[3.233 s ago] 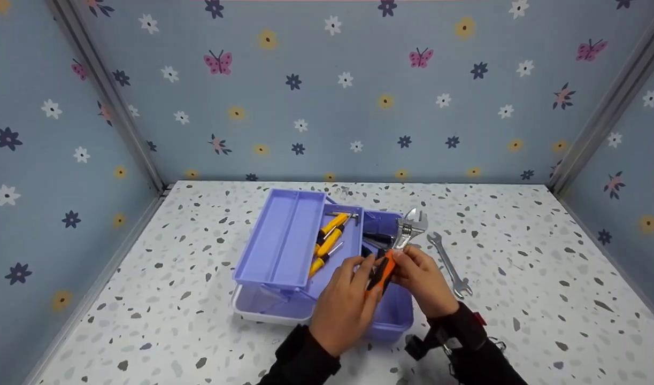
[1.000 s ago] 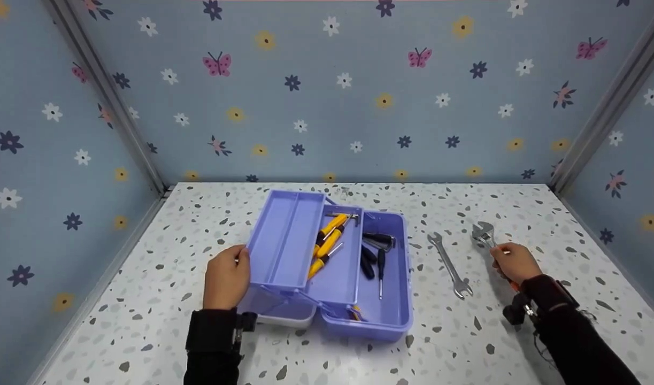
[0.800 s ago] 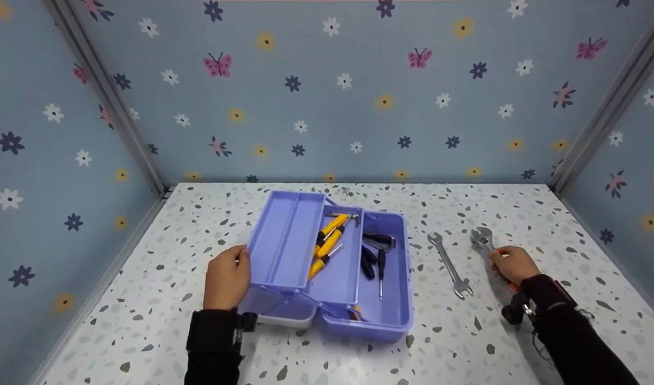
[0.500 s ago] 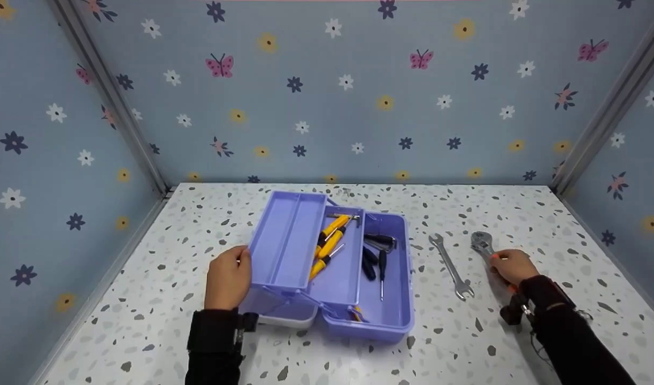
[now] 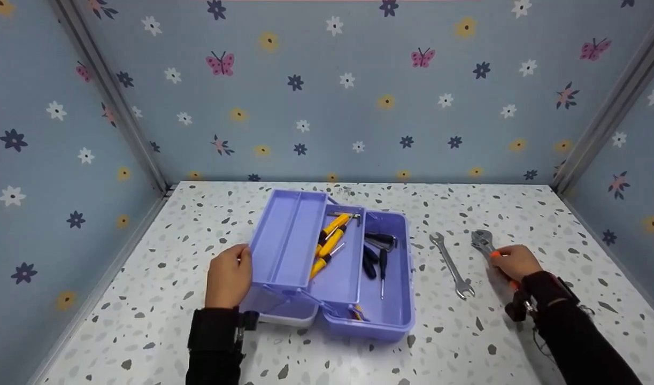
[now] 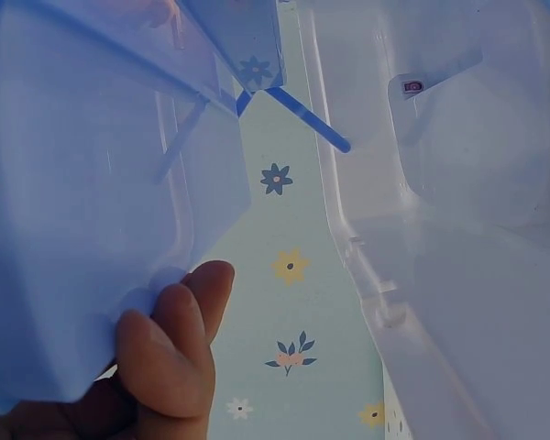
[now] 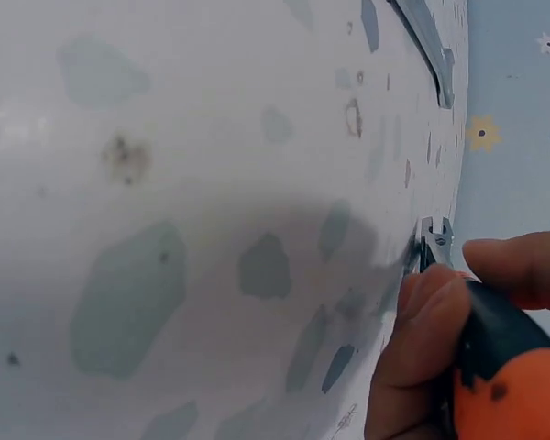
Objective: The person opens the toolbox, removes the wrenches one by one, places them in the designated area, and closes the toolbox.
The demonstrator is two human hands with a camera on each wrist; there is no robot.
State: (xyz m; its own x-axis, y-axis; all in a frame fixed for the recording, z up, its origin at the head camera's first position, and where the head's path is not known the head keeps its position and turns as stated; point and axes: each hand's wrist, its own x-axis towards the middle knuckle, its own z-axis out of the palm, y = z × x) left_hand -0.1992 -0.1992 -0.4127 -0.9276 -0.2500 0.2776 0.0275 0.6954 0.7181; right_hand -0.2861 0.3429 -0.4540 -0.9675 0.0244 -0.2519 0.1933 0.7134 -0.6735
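Note:
My left hand (image 5: 228, 275) grips the left edge of the lilac toolbox's upper tray (image 5: 273, 235), fingers curled under it in the left wrist view, where the tray (image 6: 92, 238) fills the left side. At the right of the table, my right hand (image 5: 516, 263) holds an adjustable wrench (image 5: 483, 243) by its orange and black handle (image 7: 513, 394). The wrench head points away from me, close over the tabletop. A silver open-end wrench (image 5: 451, 264) lies between the toolbox and my right hand.
The lower tray (image 5: 345, 289) carries several yellow-handled screwdrivers (image 5: 332, 240). In the toolbox's base (image 5: 396, 310) lie black-handled tools, including a thin screwdriver (image 5: 383, 262). Flower-patterned walls (image 5: 327, 96) enclose the speckled table (image 5: 145, 299) at the back and sides.
Both hands were at the adjustable wrench over the toolbox. The right hand has since carried it right and lowered its head towards the table; the left hand has moved to the upper tray's edge.

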